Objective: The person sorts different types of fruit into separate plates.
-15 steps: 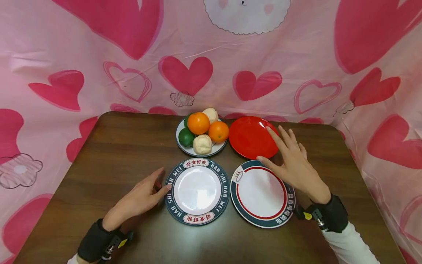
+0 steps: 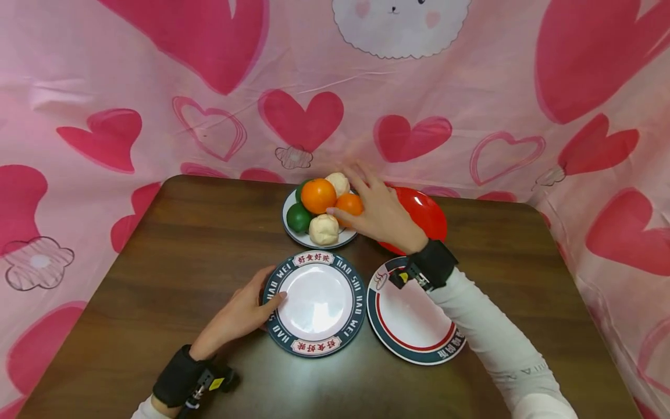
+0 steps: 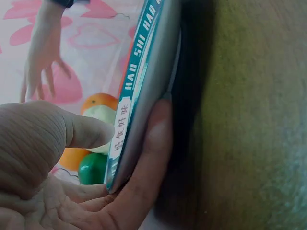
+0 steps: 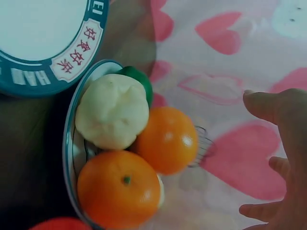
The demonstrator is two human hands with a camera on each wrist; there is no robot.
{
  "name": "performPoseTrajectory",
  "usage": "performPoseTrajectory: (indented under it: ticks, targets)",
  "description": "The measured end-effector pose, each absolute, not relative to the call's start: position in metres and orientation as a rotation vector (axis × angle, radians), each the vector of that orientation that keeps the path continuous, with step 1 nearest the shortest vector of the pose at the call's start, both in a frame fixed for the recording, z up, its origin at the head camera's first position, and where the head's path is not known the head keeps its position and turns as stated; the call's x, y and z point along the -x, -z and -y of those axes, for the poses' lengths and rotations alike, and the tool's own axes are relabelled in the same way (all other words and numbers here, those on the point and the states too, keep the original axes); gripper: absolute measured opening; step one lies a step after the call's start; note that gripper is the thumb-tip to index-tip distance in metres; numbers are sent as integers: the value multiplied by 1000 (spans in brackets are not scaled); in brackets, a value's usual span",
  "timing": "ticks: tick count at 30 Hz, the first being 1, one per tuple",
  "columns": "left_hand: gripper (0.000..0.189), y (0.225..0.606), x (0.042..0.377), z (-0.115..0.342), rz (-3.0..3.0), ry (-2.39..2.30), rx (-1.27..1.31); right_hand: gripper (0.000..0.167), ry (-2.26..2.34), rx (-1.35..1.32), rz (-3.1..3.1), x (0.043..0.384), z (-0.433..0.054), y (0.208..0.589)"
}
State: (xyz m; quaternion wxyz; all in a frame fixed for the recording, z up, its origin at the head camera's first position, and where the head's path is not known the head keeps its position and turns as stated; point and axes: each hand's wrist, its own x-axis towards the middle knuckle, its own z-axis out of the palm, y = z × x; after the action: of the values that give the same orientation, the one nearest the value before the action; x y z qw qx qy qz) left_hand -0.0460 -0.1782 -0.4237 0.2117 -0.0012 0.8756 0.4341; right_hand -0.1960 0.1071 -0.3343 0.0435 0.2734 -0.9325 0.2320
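My left hand [image 2: 246, 311] grips the left edge of a green-rimmed white plate [image 2: 320, 299], thumb on the rim and fingers underneath. In the left wrist view the plate [image 3: 148, 96] appears edge-on between thumb and fingers. My right hand [image 2: 387, 215], fingers spread, hovers over the right side of a smaller plate [image 2: 303, 239]. Piled on that plate are an orange [image 2: 318, 196], a second orange [image 2: 349, 203], cream bun-like pieces [image 2: 324, 230] and green round fruits [image 2: 299, 217]. The right wrist view shows the right hand [image 4: 280, 158] apart from the pile, holding nothing.
A red plate [image 2: 426, 215] lies partly under the right forearm. In front of it is a white plate [image 2: 413, 314] with a dark green rim, partly covered by the sleeve. A pink heart-patterned cloth [image 2: 303, 58] hangs behind the brown table [image 2: 209, 233].
My right hand has moved left from the red plate to over the fruit plate. My left hand has moved slightly right and now grips the rim of the green-rimmed plate.
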Motion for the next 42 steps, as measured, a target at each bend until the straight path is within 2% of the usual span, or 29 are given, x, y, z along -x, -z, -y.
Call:
performPoseTrajectory:
  ticks: [7, 17, 20, 27, 35, 42]
  targets:
    - [69, 428, 47, 172, -2536, -1128, -20, 86, -693, -921, 2798, 231, -65, 351]
    - [66, 434, 48, 170, -2555, -1086, -17, 85, -358, -921, 2907, 238, -33, 372]
    - [66, 434, 46, 169, -2547, -1092, -19, 82, -262, -899, 2937, 238, -29, 374]
    - [65, 434, 47, 168, -2550, -1106, -38, 63, -162, -915, 2975, 242, -28, 376]
    - [66, 432, 46, 165, -2575, -1067, -56, 60, -171, -1005, 2926, 245, -30, 378]
    - [67, 433, 46, 163, -2573, -1080, -84, 59, -283, -1070, 2893, 244, -37, 365]
